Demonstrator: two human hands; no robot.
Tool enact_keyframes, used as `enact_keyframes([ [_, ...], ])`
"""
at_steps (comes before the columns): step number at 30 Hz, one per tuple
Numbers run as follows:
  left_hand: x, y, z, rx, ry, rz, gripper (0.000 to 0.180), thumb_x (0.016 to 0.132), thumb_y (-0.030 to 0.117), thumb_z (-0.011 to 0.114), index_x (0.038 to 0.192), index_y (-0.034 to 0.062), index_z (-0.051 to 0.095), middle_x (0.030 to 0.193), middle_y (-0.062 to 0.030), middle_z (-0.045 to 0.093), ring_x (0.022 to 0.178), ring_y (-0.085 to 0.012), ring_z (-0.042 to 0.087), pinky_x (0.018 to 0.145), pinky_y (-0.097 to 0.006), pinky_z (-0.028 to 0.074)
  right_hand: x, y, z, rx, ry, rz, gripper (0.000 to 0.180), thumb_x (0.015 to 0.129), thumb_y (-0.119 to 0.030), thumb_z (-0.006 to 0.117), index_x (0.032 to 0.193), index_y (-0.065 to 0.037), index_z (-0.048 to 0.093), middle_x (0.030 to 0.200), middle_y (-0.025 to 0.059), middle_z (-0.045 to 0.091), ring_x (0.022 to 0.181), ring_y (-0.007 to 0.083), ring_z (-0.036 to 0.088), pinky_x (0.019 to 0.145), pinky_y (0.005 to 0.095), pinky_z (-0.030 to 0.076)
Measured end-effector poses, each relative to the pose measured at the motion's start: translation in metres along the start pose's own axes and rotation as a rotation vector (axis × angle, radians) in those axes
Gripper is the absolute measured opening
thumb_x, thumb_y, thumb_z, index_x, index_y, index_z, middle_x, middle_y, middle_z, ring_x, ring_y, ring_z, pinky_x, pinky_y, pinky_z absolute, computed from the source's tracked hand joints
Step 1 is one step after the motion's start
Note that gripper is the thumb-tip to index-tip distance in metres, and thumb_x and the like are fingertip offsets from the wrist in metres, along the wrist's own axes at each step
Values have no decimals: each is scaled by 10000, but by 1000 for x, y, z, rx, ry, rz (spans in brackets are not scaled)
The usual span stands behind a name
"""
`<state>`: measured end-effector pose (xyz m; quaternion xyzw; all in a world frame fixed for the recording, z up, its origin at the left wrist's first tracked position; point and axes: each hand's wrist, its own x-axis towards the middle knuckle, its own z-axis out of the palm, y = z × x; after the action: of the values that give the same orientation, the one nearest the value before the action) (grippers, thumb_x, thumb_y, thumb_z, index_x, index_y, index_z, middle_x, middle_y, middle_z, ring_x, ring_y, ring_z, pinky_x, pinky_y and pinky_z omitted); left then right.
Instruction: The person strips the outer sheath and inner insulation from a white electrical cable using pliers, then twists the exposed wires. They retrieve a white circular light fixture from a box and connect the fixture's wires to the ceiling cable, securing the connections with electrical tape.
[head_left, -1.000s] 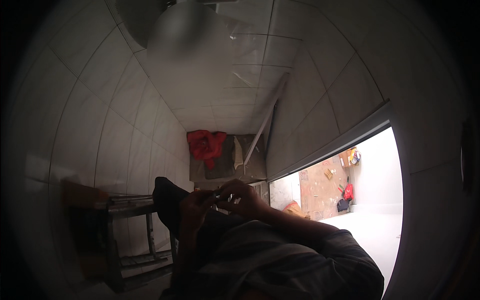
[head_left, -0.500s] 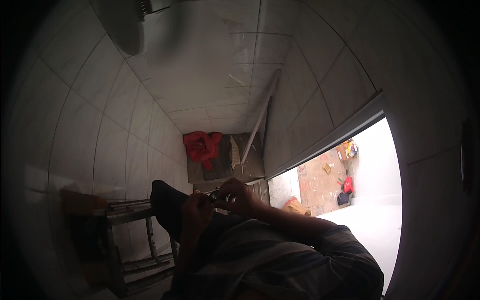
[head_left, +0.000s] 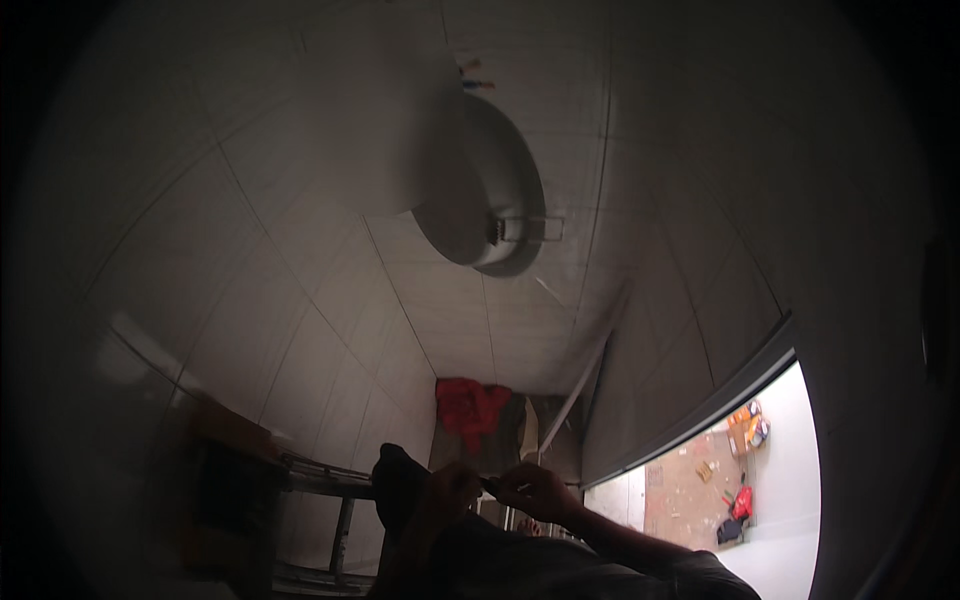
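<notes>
My left hand (head_left: pixel 456 487) and my right hand (head_left: pixel 535 490) are close together low in the view, in front of my body. The fingers of both are closed in a pinch. Between them shows a small dark object (head_left: pixel 489 486), too dim to name. Above and beyond the hands hangs a round grey fitting with a wire spring clip (head_left: pixel 530 230), which looks like a recessed light; a blurred shape covers part of it. Coloured wire ends (head_left: pixel 476 80) stick out just above the fitting.
A metal ladder (head_left: pixel 335 485) stands at my left. Red cloth (head_left: pixel 470 405) lies below, beside a long pale strip (head_left: pixel 578 400) leaning on the tiled wall (head_left: pixel 660 330). At the right a bright doorway shows a littered floor (head_left: pixel 690 490), boxes (head_left: pixel 745 430) and a red item (head_left: pixel 740 502).
My view has tipped upward, so the hands and doorway sit lower and the round fitting shows more fully. The hands stay together around the small dark object.
</notes>
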<state>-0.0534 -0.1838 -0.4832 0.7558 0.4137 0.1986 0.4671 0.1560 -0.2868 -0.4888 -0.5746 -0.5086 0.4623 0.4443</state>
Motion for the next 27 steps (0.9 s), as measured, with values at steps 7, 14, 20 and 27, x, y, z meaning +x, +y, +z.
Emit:
enact_keyframes([
  [7,34,116,-103,0,379,492,138,942,124,732,1011,9,703,936,-82,738,848,-149,697,800,-318,562,34,8,-49,3,170,-9,239,916,-127,783,1114,-4,729,1155,124,742,963,163,728,845,322,596],
  [14,58,305,-182,404,849,1122,271,885,63,770,1141,38,685,1026,-79,710,761,-156,618,717,-311,529,68,-140,-126,196,460,-530,293,935,-97,690,1142,109,689,1015,152,711,814,183,696,774,334,598],
  [20,90,384,-184,634,697,1024,324,900,111,740,1213,50,680,1113,-100,727,804,-212,691,740,-364,569,71,-225,-144,192,456,-792,277,966,-119,673,1114,115,686,1264,221,638,916,224,691,796,377,627],
  [27,100,404,-184,866,637,842,113,892,89,704,976,26,664,966,-115,704,856,-310,722,779,-422,591,76,-259,-147,237,402,-873,198,967,-85,708,1055,92,701,1315,215,634,969,217,704,782,340,640],
])
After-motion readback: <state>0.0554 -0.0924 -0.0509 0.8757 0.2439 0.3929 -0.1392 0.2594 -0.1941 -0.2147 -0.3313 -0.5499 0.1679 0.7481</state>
